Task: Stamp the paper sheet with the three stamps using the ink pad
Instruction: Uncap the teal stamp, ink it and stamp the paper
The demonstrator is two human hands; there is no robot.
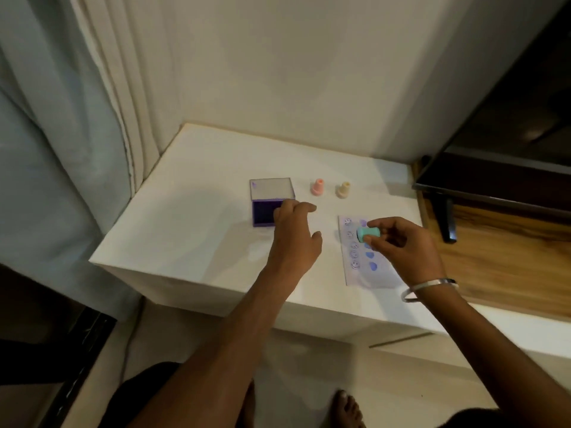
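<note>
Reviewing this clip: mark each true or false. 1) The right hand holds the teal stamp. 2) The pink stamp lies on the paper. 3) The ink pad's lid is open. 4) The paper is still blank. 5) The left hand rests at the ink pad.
1) True: the right hand holds the teal stamp.
2) False: the pink stamp stands on the table beside the beige stamp, off the paper sheet.
3) True: the ink pad has its lid up.
4) False: smiley and blue prints show.
5) True: the left hand touches its edge.

Bare arms, silver bangle (429, 289) on rt wrist
</note>
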